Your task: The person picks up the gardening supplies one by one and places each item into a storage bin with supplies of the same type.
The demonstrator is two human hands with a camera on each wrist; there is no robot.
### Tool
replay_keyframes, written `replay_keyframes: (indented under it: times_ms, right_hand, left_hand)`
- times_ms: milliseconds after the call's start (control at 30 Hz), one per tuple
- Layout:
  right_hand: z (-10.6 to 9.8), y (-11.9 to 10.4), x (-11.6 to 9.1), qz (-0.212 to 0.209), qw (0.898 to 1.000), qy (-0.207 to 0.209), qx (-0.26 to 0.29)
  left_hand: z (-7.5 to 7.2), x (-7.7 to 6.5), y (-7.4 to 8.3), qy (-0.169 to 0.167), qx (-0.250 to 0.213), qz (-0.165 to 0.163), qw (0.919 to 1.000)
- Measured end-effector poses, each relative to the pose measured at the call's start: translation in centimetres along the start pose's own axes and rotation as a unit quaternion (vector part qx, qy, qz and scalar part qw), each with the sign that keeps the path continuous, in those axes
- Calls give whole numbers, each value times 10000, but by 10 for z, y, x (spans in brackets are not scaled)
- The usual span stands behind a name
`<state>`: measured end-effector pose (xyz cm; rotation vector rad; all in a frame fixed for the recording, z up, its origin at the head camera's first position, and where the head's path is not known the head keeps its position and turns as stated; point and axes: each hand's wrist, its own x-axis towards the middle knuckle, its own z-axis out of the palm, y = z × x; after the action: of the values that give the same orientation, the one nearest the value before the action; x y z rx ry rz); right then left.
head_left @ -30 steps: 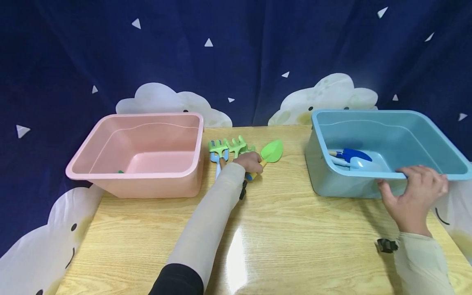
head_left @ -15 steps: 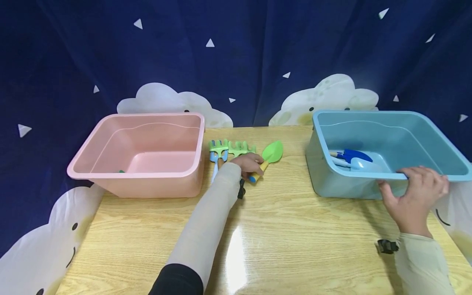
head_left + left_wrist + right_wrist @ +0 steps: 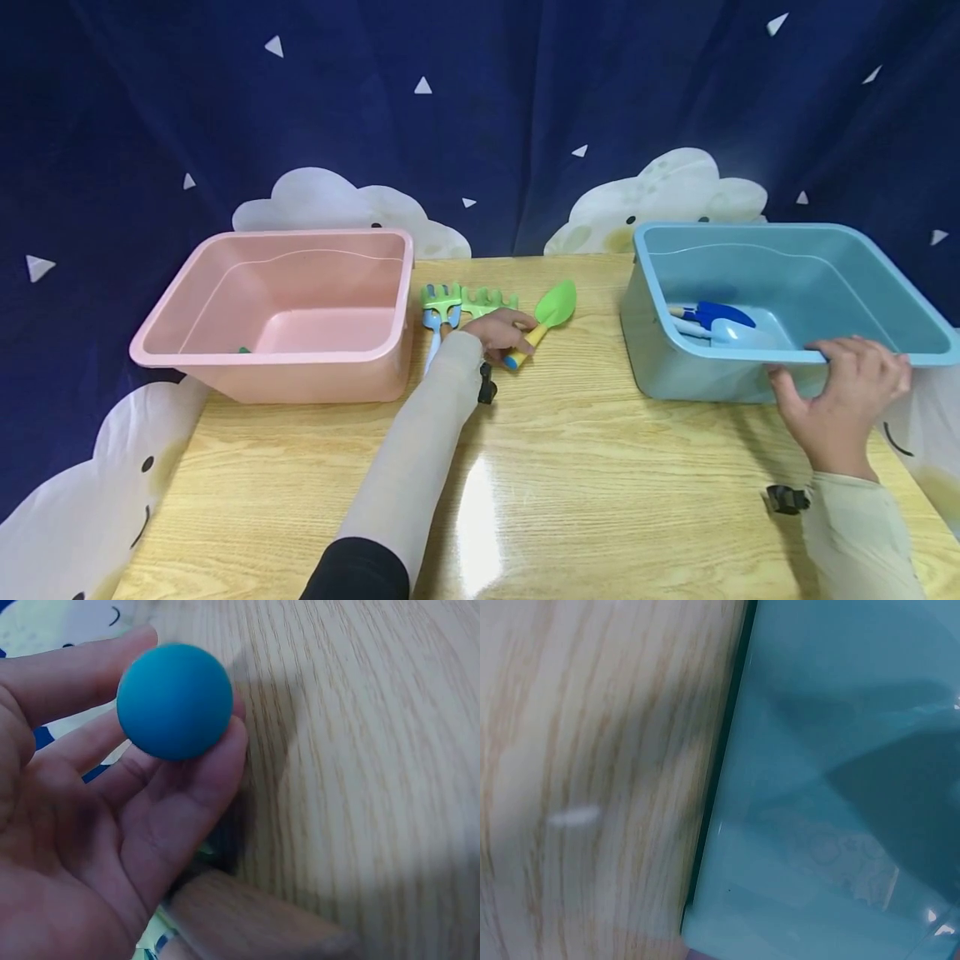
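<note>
In the head view my left hand [image 3: 498, 330] holds a small garden trowel by its yellow handle; the green blade [image 3: 557, 303] points away to the right. The left wrist view shows the handle's round blue end [image 3: 175, 702] between thumb and fingers. Close beside that hand lie hand rakes: a green rake head [image 3: 441, 297] over a light blue fork [image 3: 432, 320], and another green rake [image 3: 489, 300], its handle hidden. My right hand [image 3: 851, 400] grips the near rim of a blue bin [image 3: 637, 333], fingers over the edge and thumb outside. The bin wall [image 3: 780, 787] fills much of the right wrist view.
A pink bin [image 3: 322, 382] stands at the left with a bit of something green [image 3: 244, 350] inside. Within the blue bin lie a dark blue trowel [image 3: 723, 315] and a light blue one [image 3: 742, 335]. A dark blue curtain [image 3: 480, 125] hangs behind the wooden table [image 3: 585, 483].
My left hand has shifted slightly left. The tilted green rake beside it has settled straighter, and the trowel has turned a little more upright in the view. My right hand stays on the rim.
</note>
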<state>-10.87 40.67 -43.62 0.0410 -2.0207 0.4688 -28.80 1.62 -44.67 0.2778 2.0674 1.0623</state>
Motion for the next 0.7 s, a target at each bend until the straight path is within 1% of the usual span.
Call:
replay_keyframes:
  times_ms: [133, 267, 333, 433, 567, 700]
  right_hand:
    - [0, 0, 0, 1, 10000, 13, 3]
    - [0, -2, 2, 19, 10000, 71, 39]
    - [0, -2, 2, 32, 10000, 73, 30]
    - [0, 2, 1, 67, 9999, -59, -66]
    - [-1, 6, -1, 92, 9998, -159, -115]
    - [-1, 7, -2, 82, 9999, -98, -70]
  left_hand:
    - [-1, -1, -3, 17, -432, 98, 9990]
    - [-1, 1, -5, 96, -1016, 434, 9938]
    - [0, 2, -5, 192, -1269, 655, 9896]
    - [3, 1, -4, 373, -1512, 947, 9832]
    - [8, -5, -1, 565, -1832, 1275, 9731]
    - [16, -8, 2, 696, -2059, 1622, 9625]
